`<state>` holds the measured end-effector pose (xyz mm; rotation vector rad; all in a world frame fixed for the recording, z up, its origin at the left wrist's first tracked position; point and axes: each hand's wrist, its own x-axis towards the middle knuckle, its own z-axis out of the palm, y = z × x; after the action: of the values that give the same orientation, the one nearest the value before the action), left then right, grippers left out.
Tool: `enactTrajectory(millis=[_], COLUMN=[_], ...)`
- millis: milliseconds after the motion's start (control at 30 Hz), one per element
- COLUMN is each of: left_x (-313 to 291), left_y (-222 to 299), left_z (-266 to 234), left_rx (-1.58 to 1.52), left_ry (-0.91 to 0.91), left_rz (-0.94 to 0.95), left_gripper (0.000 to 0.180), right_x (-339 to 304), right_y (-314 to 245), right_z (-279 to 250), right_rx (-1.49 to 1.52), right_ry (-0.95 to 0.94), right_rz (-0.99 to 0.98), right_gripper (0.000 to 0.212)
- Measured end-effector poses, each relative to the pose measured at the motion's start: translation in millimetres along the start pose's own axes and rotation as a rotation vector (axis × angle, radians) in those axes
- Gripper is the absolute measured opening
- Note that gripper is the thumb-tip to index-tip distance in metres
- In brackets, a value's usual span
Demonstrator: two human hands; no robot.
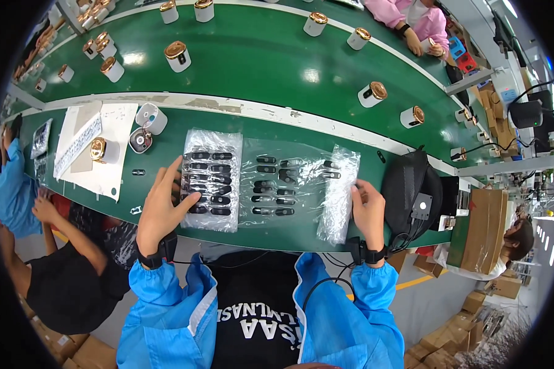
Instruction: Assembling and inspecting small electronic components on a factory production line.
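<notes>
A clear plastic sheet point(298, 203) lies across the green bench in front of me, with several small black oval parts point(266, 169) in rows beneath or within it. Its left end is a thicker bubble-wrap section point(212, 140) bearing two columns of the same parts. A crumpled bubble-wrap strip point(337, 215) forms its right end. My left hand point(160, 212) rests at the left edge with fingers spread, its thumb over the black parts. At the strip's right edge is my right hand point(369, 212), fingers loosely bent and thumb apart; nothing shows between them.
A black case point(409, 194) with cables sits right of my right hand. On the left lie paper sheets point(114, 166), a white-and-gold device point(103, 149) and an opened white housing point(151, 119). Beyond a pale rail, similar devices point(177, 56) stand on a green surface. Co-workers sit left and across.
</notes>
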<state>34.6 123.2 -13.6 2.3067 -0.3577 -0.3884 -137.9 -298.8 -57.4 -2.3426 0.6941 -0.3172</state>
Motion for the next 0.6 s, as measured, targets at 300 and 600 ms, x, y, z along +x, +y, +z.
enactTrajectory(millis=[300, 600], left_x=[22.0, 49.9], left_y=[58.9, 107.4], left_z=[13.9, 126.3], left_rx=[-0.150, -0.011], left_ry=[0.072, -0.315], left_rz=[0.469, 0.769], left_gripper=[0.047, 0.041], right_x=[22.6, 41.0], right_y=[-90.0, -78.9], right_z=[-10.1, 15.7], right_rx=[-0.210, -0.362], right_ry=[0.025, -0.157], right_rz=[-0.508, -0.616], right_gripper=[0.014, 0.016])
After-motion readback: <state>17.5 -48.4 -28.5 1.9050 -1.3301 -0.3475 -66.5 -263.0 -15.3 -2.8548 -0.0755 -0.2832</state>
